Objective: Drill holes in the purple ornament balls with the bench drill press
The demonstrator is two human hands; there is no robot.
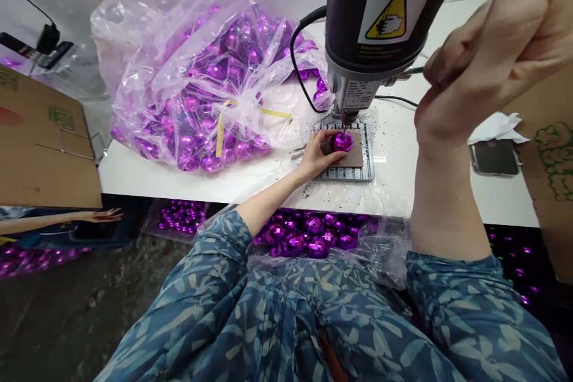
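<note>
A drill press (376, 18) with a yellow warning label stands in front of me. My left hand (320, 155) closes its fingers and thumb around a shiny purple faceted ball (343, 142), steadying it on a brown board (355, 157) over the grey metal base (367, 174). Right above the ball is the drill bit (344, 128), its tip at the ball's top; I cannot tell how deep it sits. Raised at the right, my right hand (496, 54) is curled around the end of the press's feed lever (414, 71), most of which the fingers hide.
A large clear bag (188, 83) of purple balls lies at the left back. More balls (308, 236) sit in plastic at my lap. A phone (496, 157) lies at right, between the press and a cardboard box (553, 131). Another person's hand (105, 215) shows at far left.
</note>
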